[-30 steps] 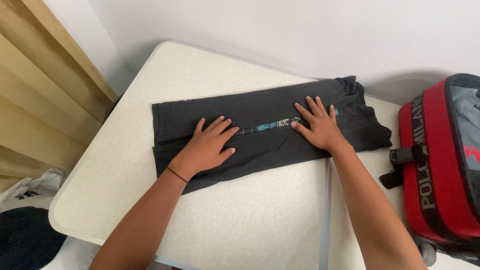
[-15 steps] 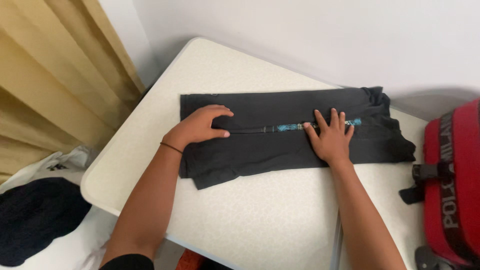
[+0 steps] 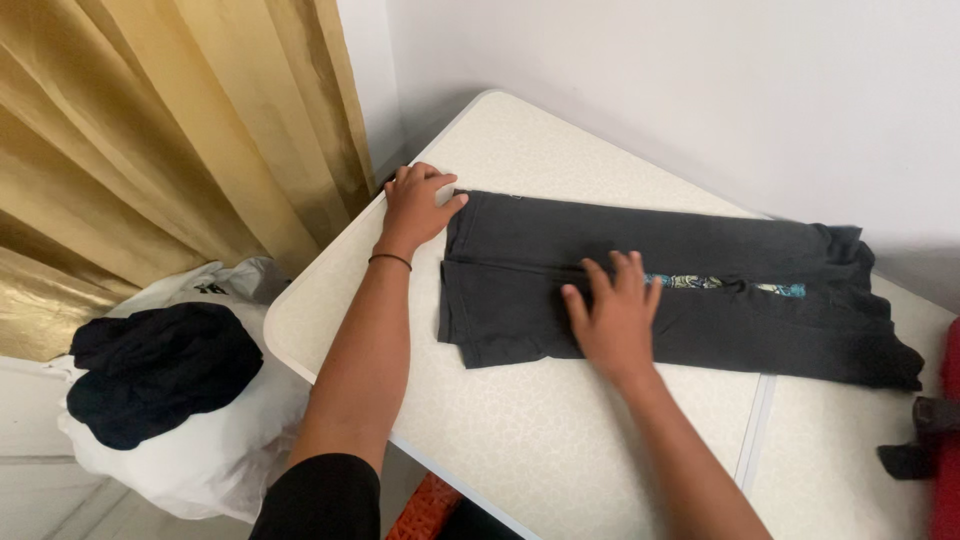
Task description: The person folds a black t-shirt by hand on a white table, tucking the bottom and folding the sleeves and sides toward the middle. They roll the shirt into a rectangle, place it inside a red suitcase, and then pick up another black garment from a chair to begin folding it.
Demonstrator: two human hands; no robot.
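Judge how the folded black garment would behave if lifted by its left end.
The black garment is probably floppy: it lies flat in soft layers, rumpled at the far end. It likely unfolds, since only the right hand presses it. It seems light; the left hand merely touches its corner.

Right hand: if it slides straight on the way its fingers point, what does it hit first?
The right hand lies flat on the dark folded garment. Straight on is more garment, then bare table, then the wall; depth unclear.

a cream folding table (image 3: 560, 440) carries a black folded garment (image 3: 700, 300) lying flat across it.
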